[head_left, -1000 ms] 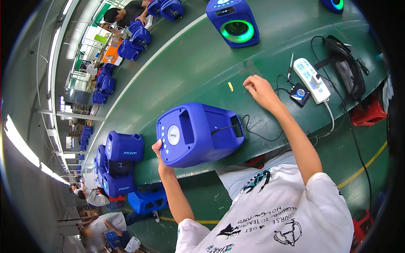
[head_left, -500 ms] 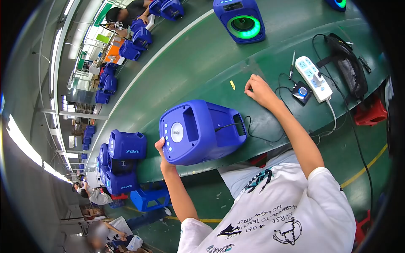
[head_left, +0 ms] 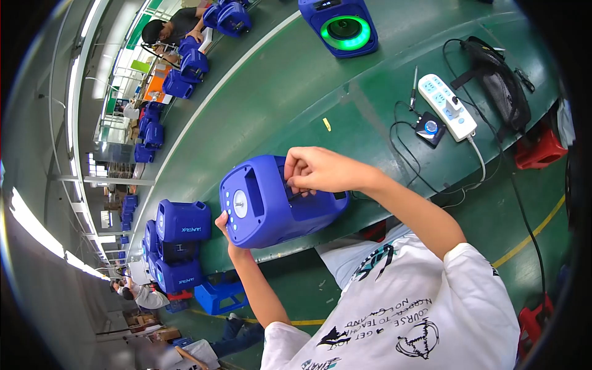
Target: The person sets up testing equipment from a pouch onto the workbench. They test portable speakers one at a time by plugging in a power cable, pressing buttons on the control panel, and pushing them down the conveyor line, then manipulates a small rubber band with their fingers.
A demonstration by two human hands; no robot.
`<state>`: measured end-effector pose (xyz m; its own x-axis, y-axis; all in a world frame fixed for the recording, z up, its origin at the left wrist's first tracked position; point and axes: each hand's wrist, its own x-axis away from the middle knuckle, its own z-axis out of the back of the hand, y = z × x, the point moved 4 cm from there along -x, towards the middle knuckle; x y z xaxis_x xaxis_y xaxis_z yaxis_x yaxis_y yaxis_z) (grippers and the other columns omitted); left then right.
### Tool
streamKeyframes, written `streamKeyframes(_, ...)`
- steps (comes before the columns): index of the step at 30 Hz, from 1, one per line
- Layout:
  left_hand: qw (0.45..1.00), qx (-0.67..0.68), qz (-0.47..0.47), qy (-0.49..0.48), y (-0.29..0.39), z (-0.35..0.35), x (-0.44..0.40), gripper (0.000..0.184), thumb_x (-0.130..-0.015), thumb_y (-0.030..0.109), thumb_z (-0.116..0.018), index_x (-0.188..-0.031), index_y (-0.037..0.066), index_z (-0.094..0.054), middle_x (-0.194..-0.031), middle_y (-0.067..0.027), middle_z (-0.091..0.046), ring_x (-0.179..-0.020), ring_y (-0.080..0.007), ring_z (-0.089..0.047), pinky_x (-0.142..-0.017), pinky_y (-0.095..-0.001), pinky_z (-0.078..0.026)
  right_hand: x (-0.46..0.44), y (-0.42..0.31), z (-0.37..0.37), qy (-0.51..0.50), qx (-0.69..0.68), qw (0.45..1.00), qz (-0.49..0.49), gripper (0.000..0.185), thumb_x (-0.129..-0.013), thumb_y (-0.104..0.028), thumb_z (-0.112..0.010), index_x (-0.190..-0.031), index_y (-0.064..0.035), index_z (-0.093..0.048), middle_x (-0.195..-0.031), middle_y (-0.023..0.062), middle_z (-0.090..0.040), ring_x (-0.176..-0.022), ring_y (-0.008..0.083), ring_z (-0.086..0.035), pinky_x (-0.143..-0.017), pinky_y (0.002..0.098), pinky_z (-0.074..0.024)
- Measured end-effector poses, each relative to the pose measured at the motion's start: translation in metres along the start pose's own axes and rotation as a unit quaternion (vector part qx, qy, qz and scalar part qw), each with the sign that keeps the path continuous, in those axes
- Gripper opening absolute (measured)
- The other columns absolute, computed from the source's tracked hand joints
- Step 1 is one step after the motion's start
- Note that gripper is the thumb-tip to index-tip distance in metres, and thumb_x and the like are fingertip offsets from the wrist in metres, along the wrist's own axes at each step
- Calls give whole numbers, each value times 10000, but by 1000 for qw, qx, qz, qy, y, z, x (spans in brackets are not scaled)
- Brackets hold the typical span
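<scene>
A blue portable speaker [head_left: 262, 213] lies on its side on the green bench, its panel of round buttons and a dial facing left. My left hand [head_left: 226, 229] grips the panel end, thumb on the edge by the buttons and the other fingers hidden behind the body. Over the speaker's upper face, my right hand [head_left: 320, 169] is closed in a pinch where a thin black cable [head_left: 365, 198] enters it. The plug itself is hidden by the fingers. To the right, a small black box with a lit blue knob [head_left: 430, 127] has thin wires attached.
Another speaker with a green-lit ring [head_left: 344, 32] stands across the bench. A white power strip [head_left: 447, 106], a pen-like tool [head_left: 414, 86] and a black mesh pouch [head_left: 502, 86] lie at right. Stacked blue speakers [head_left: 182, 221] stand at left. A co-worker [head_left: 176, 29] sits farther off.
My right hand has moved left from over the bench to the speaker's cable entry and pinches there. My left hand stays on the speaker. The view has shifted slightly.
</scene>
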<state>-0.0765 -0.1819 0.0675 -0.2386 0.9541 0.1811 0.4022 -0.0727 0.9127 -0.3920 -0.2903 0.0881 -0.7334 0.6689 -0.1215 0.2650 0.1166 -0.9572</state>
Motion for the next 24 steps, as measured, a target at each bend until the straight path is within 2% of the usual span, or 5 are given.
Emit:
streamKeyframes(13, 996, -69, 59, 8, -2, -19, 10, 723, -954, 579, -572, -1369, -13, -607, -1244, -151, -710, -1075, -250, -713, -937, -380, -582, -13, 6, 3, -8, -20, 994, -103, 198, -940, -57, -662, -1108, -4, -571, -857, 70, -669, -720, 114, -599, -606, 265, -459)
streamKeyframes(17, 980, -173, 101, 23, 9, -33, 18, 728, -983, 604, -582, -1383, -4, -590, -1311, -160, -678, -1178, -236, -655, -1015, -384, -527, -3, 3, 5, -16, -63, 988, -142, 227, -956, -9, -645, -1164, -16, -555, -877, 53, -666, -723, 81, -562, -587, 247, -409)
streamKeyframes(19, 963, -244, 116, 4, 16, -42, 18, 681, -1020, 554, -581, -1414, -1, -562, -1356, -168, -659, -1218, -240, -632, -1057, -388, -497, 2, 11, 15, -5, -61, 988, -142, 476, -964, -7, -647, -1418, -27, -503, -995, 22, -686, -784, 58, -606, -629, 223, -464)
streamKeyframes(22, 931, -365, 3, -20, 57, -97, 36, 509, -1057, 304, -594, -1463, 12, -504, -1403, -153, -609, -1357, -248, -558, -1154, -389, -432, 12, 4, 15, 25, -76, 986, -146, 575, -978, -9, -641, -1531, -42, -488, -1114, 3, -697, -835, 37, -648, -635, 183, -509)
streamKeyframes(24, 910, -367, -179, -80, 64, -110, 31, 486, -1044, 215, -647, -1471, 37, -497, -1593, -217, -456, -1446, -310, -492, -1170, -435, -425, 15, 18, 25, 27, -99, 986, -133, 570, -986, -15, -640, -1534, -47, -486, -1132, 2, -698, -824, 25, -644, -606, 167, -496)
